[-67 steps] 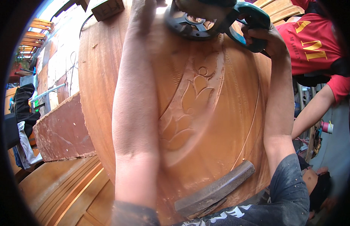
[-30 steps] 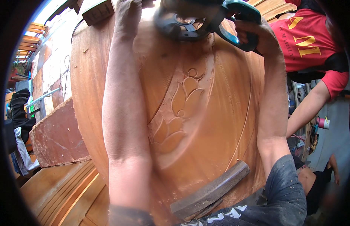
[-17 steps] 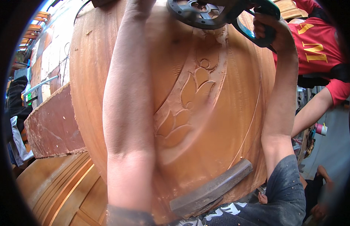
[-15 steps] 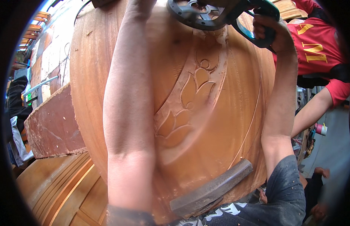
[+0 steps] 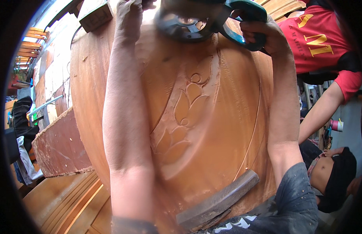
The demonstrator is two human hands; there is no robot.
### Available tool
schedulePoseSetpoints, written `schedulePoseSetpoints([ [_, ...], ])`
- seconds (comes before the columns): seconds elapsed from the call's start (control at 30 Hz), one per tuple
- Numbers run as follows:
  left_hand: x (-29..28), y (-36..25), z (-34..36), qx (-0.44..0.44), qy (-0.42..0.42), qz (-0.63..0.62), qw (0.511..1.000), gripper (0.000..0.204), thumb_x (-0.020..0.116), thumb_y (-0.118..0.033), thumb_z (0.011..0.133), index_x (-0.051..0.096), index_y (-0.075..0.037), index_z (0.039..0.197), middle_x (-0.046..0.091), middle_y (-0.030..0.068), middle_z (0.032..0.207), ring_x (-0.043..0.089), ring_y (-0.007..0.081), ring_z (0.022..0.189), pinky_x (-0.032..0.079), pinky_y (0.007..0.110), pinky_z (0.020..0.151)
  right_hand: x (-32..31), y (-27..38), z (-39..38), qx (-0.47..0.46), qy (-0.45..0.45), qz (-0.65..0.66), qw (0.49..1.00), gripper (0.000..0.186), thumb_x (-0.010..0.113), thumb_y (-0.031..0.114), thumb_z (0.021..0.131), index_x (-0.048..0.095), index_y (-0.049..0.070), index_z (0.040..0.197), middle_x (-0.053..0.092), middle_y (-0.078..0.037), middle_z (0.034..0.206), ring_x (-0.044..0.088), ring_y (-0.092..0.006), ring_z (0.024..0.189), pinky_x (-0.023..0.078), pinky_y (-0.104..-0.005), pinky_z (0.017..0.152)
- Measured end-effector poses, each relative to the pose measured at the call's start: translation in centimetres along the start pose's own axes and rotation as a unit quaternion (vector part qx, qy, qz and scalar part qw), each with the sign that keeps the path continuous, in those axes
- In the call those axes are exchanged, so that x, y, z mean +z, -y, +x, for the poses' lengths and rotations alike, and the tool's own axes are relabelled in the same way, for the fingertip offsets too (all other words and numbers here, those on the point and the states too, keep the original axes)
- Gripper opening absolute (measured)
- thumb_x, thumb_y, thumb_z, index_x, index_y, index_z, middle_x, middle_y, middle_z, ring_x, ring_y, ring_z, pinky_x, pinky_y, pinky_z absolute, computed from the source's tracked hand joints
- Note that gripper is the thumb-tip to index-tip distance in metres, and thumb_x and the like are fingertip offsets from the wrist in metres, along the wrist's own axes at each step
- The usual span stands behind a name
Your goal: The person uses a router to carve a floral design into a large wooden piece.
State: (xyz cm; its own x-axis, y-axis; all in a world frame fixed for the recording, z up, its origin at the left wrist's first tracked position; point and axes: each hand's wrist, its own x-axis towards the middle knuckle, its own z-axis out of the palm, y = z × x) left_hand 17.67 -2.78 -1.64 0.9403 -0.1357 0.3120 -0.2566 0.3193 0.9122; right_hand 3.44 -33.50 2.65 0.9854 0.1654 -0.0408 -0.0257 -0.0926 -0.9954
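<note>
I see my right hand (image 5: 262, 33) wrapped tight around the teal handle of the angle grinder (image 5: 206, 21), at the far end of the wooden panel (image 5: 212, 128). My left hand (image 5: 132, 11) grips its front; how, I can't tell. The panel is reddish-brown, carved with a leafy flower. A dark metal bar (image 5: 220, 199) lies on its near edge.

Single head view, close, looking down over carved wooden panel (image 5: 196, 117).

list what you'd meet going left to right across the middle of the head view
reddish wood slab → left forearm → carved flower relief → right forearm → another person's arm
</note>
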Motion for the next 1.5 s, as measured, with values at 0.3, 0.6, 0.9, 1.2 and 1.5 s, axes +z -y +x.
schedulePoseSetpoints([
  [0.3, 0.9, 0.2, -0.1, 0.011, 0.008, 0.023, 1.0, 0.046, 0.052, -0.047, 0.107, 0.069, -0.006, 0.122, 0.066, -0.0007, 0.093, 0.058, 0.0081, 0.076, 0.047, 0.026, 0.063, -0.4, -1.3, 0.2, -0.062, 0.018, -0.005, 0.998, 0.047, 0.072, 0.017, 0.086, 0.063, 0.001, 0.129, 0.06, -0.003, 0.083, 0.054, -0.0084, 0.06, 0.045, -0.0246, 0.06],
  [0.6, 0.9, 0.6, 0.6, -0.015, 0.024, 0.015, 0.999, 0.04, 0.046, -0.047, 0.11, 0.065, -0.015, 0.096, 0.051, -0.0062, 0.076, 0.045, 0.0066, 0.066, 0.039, 0.025, 0.061, 1.1, 1.3, -0.2, -0.017, 0.036, 0.064, 0.997, 0.043, 0.07, 0.005, 0.078, 0.061, -0.002, 0.12, 0.059, -0.005, 0.076, 0.054, -0.0115, 0.055, 0.043, -0.026, 0.051],
  [0.9, 1.5, 0.3, 0.4, -0.029, 0.029, -0.035, 0.999, 0.041, 0.043, -0.048, 0.111, 0.066, -0.014, 0.102, 0.051, -0.007, 0.078, 0.045, 0.0052, 0.067, 0.039, 0.023, 0.062, 0.2, 0.4, 0.5, -0.014, 0.01, 0.07, 0.997, 0.034, 0.07, -0.001, 0.074, 0.059, -0.001, 0.106, 0.058, -0.005, 0.072, 0.056, -0.0137, 0.054, 0.044, -0.0274, 0.048],
  [1.2, 1.3, 0.3, 0.0, -0.014, -0.003, 0.029, 0.999, 0.053, 0.047, -0.055, 0.107, 0.065, -0.009, 0.127, 0.064, 0.0004, 0.101, 0.057, 0.009, 0.083, 0.047, 0.026, 0.076, 0.5, 1.0, 0.4, 0.002, 0.005, 0.077, 0.997, 0.04, 0.071, -0.001, 0.073, 0.061, -0.001, 0.112, 0.059, -0.005, 0.073, 0.056, -0.0133, 0.054, 0.044, -0.0271, 0.048],
  [1.5, 0.4, -0.2, -0.6, -0.013, -0.006, 0.063, 0.998, 0.064, 0.047, -0.06, 0.106, 0.058, -0.007, 0.139, 0.063, 0.0059, 0.121, 0.061, 0.0154, 0.097, 0.047, 0.035, 0.091, 1.3, 1.3, 0.2, -0.01, 0.031, 0.092, 0.995, 0.047, 0.072, -0.001, 0.072, 0.061, -0.001, 0.118, 0.059, -0.005, 0.074, 0.056, -0.0131, 0.054, 0.044, -0.0272, 0.047],
])
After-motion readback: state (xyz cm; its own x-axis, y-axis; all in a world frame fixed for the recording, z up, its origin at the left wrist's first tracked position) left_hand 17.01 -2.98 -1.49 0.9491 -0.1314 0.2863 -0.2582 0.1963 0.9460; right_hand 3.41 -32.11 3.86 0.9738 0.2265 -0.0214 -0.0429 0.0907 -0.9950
